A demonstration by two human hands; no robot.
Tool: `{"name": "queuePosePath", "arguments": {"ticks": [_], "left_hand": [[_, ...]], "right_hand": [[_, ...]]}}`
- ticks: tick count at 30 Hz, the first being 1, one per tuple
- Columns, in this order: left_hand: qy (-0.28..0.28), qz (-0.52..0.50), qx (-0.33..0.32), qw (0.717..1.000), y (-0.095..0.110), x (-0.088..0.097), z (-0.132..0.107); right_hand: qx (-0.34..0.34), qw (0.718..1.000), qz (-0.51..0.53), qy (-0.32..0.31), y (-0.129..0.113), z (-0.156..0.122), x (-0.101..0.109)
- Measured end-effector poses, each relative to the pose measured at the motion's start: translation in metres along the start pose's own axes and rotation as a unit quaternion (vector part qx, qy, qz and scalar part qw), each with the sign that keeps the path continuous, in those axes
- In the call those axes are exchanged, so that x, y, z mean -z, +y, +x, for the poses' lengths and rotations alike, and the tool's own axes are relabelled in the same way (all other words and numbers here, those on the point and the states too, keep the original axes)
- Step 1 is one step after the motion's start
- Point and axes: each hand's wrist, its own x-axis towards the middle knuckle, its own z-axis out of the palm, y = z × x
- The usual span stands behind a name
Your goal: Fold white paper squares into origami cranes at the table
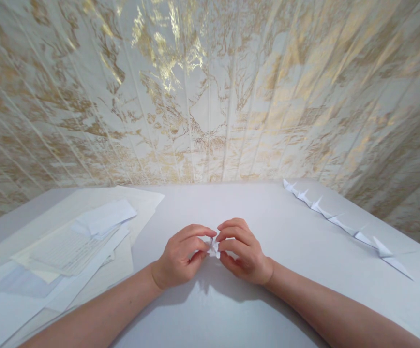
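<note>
Between my two hands, above the middle of the white table, is a small folded white paper piece (214,249). My left hand (183,253) pinches its left side with thumb and fingers. From the right, my right hand (244,251) closes on the same piece, its fingertips bent around the edge. Much of the paper is hidden behind the fingers, so its exact folded shape is unclear.
A line of several folded white paper cranes (335,220) runs along the table's right side. Loose sheets (68,249), some with writing, lie overlapped at the left. A gold-patterned curtain (210,96) hangs behind the white table (210,205).
</note>
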Motion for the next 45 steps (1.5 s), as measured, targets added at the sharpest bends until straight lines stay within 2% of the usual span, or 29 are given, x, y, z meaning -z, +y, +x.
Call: {"name": "queuePosePath", "arguments": {"ticks": [3,5,7,9,11,13,15,18,20,21,23,25,27,30,34,40,45], "left_hand": [[-0.002,-0.002,-0.002,1.0,-0.001,0.0,-0.001],[-0.001,-0.006,0.016,1.0,-0.001,-0.001,-0.001],[0.003,-0.017,0.062,0.998,-0.001,-0.001,0.0],[0.002,-0.045,0.15,0.988,0.0,-0.003,0.001],[-0.004,-0.098,0.274,0.957,0.001,-0.004,0.004],[0.001,-0.171,0.392,0.904,0.002,-0.007,0.007],[0.013,-0.24,0.478,0.845,0.004,-0.01,0.009],[0.004,-0.281,0.555,0.783,0.005,-0.014,0.009],[-0.021,-0.267,0.578,0.771,0.004,-0.017,0.007],[-0.036,-0.249,0.578,0.776,0.002,-0.018,0.006],[-0.072,-0.186,0.559,0.805,0.0,-0.019,0.004],[-0.121,-0.097,0.518,0.841,-0.003,-0.019,0.003],[-0.173,-0.014,0.483,0.858,-0.004,-0.018,0.003],[-0.227,0.068,0.455,0.859,-0.005,-0.015,0.005],[-0.249,0.127,0.447,0.85,-0.008,-0.012,0.005],[-0.266,0.129,0.432,0.852,-0.01,-0.011,0.003],[-0.256,0.113,0.391,0.877,-0.004,-0.011,0.002]], "right_hand": [[0.004,1.0,0.01,-0.01,0.0,-0.001,0.0],[-0.027,0.999,0.037,-0.016,-0.002,-0.003,-0.001],[-0.089,0.994,0.069,-0.013,-0.004,-0.004,-0.003],[-0.178,0.978,0.105,0.001,-0.005,-0.003,-0.006],[-0.29,0.943,0.162,0.019,-0.005,-0.003,-0.01],[-0.397,0.887,0.235,0.03,-0.004,-0.001,-0.014],[-0.473,0.832,0.288,0.029,-0.003,-0.001,-0.017],[-0.543,0.786,0.297,-0.005,-0.001,-0.002,-0.019],[-0.567,0.779,0.264,-0.044,0.0,-0.003,-0.02],[-0.57,0.784,0.238,-0.065,0.0,-0.003,-0.019],[-0.557,0.804,0.177,-0.108,-0.001,-0.004,-0.018],[-0.527,0.829,0.114,-0.151,-0.002,-0.004,-0.017],[-0.486,0.851,0.054,-0.188,-0.004,-0.004,-0.015],[-0.436,0.872,-0.002,-0.224,-0.005,-0.005,-0.014],[-0.406,0.876,-0.03,-0.257,-0.005,-0.006,-0.013],[-0.318,0.88,-0.088,-0.342,-0.005,-0.003,-0.008],[-0.279,0.87,-0.135,-0.384,-0.004,-0.001,-0.005]]}}
